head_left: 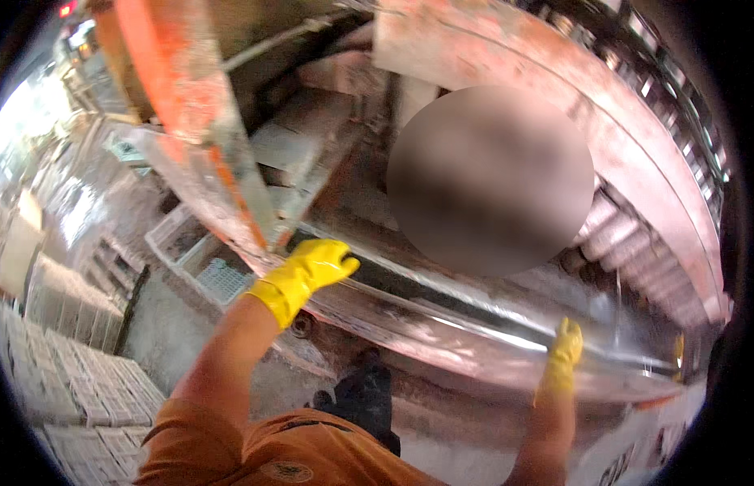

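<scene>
My left hand (312, 271), in a yellow rubber glove, is over the left end of a long machine trough (409, 285). Its fingers are bent with a gap showing at the tips, and nothing is visible between them. My right hand (565, 347), gloved in the same yellow, is at the trough's shiny metal front edge (506, 334), farther right. Its fingers point away from me, too small and blurred to show whether they grip the edge. Both arms are stretched wide apart. A dark strip runs along inside the trough between the hands.
An orange-painted post (170, 73) rises at the left, with a pale plastic crate (176, 235) beside it. Stacked light blocks (77, 368) stand lower left. A large pinkish machine guard (506, 49) arches over the right, above grey rollers (628, 243). A blurred oval hides the middle.
</scene>
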Motion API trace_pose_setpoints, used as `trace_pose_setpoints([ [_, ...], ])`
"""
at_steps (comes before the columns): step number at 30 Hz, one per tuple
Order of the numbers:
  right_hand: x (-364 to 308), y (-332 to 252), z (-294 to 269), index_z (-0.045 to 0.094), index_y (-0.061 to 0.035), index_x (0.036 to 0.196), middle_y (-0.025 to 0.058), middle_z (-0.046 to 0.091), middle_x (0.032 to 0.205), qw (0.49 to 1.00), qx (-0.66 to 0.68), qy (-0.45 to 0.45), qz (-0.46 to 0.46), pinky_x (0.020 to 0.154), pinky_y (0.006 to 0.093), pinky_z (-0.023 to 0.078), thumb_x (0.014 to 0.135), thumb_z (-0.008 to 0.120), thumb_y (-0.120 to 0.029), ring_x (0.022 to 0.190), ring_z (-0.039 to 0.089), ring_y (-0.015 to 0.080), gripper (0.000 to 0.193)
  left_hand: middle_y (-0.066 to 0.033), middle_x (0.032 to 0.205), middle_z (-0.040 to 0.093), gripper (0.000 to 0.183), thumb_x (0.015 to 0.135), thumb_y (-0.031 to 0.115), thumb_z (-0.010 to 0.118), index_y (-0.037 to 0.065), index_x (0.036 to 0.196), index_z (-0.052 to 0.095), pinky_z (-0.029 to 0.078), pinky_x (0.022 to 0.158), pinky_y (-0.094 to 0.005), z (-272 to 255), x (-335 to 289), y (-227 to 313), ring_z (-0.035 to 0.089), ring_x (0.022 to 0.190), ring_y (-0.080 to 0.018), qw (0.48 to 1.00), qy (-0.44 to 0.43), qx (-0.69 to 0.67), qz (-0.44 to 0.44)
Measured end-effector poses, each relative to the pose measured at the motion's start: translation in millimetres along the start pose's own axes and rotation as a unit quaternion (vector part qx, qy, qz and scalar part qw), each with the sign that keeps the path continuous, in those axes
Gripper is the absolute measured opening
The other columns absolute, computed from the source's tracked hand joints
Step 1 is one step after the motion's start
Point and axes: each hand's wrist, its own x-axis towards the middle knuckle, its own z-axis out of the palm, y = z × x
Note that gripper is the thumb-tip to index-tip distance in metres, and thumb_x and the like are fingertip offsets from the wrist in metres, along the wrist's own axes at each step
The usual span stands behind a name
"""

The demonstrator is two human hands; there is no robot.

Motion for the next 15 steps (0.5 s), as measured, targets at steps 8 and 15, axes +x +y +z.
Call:
trace_pose_setpoints([
  [8,24.7,-29.5,15.2,0.070,0.0014,0.115,0.0177,0.074,0.110,0.993,0.059,-0.086,0.054,0.093,0.0389,0.051,0.096,0.064,-0.043,0.105,0.069,0.0314,0.049,-0.0205,0.114,0.071,0.046,0.090,0.042,0.067,0.005,0.116,0.071,0.050,0.095,-0.0503,4.7,-3.1,-5.3,0.065,0.108,-0.0395,0.994,0.108,-0.017,-0.024],
  [15,36.5,-61.0,66.3,0.069,-0.0157,0.097,0.0073,0.070,0.091,0.974,-0.196,0.099,0.052,0.080,0.0455,0.051,0.095,0.055,-0.041,0.088,0.066,0.0275,0.029,-0.0244,0.116,0.070,0.040,0.096,0.027,0.066,-0.002,0.122,0.067,0.052,0.095,-0.0459,-0.9,30.6,-7.4,0.067,0.106,-0.0408,0.981,0.185,-0.049,0.046],
])
